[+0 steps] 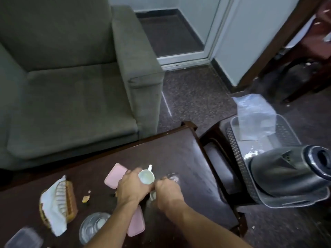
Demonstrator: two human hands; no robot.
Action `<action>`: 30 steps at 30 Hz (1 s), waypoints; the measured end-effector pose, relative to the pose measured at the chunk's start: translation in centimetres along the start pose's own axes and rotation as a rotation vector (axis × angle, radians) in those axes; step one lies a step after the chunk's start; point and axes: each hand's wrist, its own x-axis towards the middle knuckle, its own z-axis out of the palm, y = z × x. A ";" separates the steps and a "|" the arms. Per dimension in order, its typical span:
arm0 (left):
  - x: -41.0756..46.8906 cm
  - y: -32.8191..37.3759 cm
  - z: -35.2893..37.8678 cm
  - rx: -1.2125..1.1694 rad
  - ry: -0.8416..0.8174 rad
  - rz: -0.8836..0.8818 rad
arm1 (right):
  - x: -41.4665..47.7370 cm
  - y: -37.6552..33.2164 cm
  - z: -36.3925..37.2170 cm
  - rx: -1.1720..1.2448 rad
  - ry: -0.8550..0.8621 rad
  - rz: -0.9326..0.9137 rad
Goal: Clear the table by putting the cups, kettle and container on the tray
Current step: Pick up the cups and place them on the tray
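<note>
Head view: the left hand (132, 187) curls round the white cup (146, 177) over the table (179, 149). The right hand (167, 192) has curled fingers, their hold blurred. The tray (234, 145) at three o'clock already bears the kettle (283, 169), so a hurried set-down could clip it.

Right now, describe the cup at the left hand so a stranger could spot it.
On the dark table before the grey armchair, look between a pink lid and a clear glass. The mug is white with its handle pointing away, gripped by the left hand.
</note>
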 end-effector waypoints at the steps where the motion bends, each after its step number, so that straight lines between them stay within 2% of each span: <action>1: -0.1 0.7 -0.1 -0.004 0.011 0.021 | -0.2 0.6 -0.7 -0.019 0.003 0.000; 5: 0.3 3.8 -1.7 0.027 0.080 0.070 | -1.2 3.3 -6.1 0.008 0.056 0.044; 11: 1.2 10.6 -4.0 0.155 0.171 0.246 | -1.5 11.5 -19.8 -0.057 0.323 0.102; 13: 0.8 13.5 -3.7 0.148 0.164 0.307 | -1.6 15.2 -24.3 -0.092 0.340 0.173; 17: -0.5 19.9 -2.2 0.101 0.161 0.480 | -2.6 21.9 -30.4 -0.116 0.265 0.297; 23: -0.8 28.4 0.5 0.029 0.075 0.593 | -2.7 30.2 -31.0 -0.139 0.158 0.392; 30: 0.0 33.2 3.8 0.079 0.056 0.756 | -0.5 36.4 -28.2 -0.149 0.113 0.396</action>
